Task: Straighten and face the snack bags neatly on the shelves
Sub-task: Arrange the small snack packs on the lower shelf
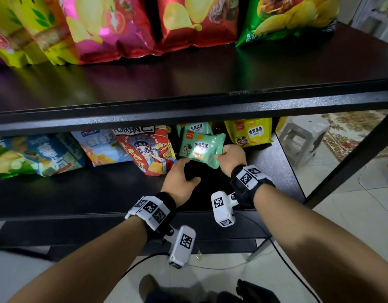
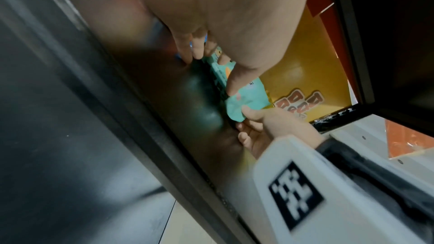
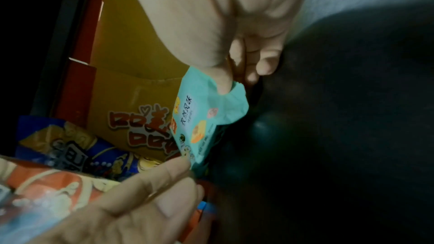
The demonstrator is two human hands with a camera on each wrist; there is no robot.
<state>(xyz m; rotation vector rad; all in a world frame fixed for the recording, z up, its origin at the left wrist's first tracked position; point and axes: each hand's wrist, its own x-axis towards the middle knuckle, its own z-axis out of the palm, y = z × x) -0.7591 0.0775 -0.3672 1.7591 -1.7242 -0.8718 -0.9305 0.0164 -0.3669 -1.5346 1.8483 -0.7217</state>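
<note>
- Head view: a mint-green snack bag sits on the lower shelf, in front of a second green bag, with a red bag at its 9 o'clock and a yellow bag at 2 o'clock. The right hand grasps its right edge; the left hand reaches its lower-left corner.
- Left wrist view: the left hand's thumb presses on the bag, fingers beneath, pinching it.
- Right wrist view: the right hand's thumb and fingers pinch the bag's corner; a yellow carton stands at 10 o'clock.
</note>
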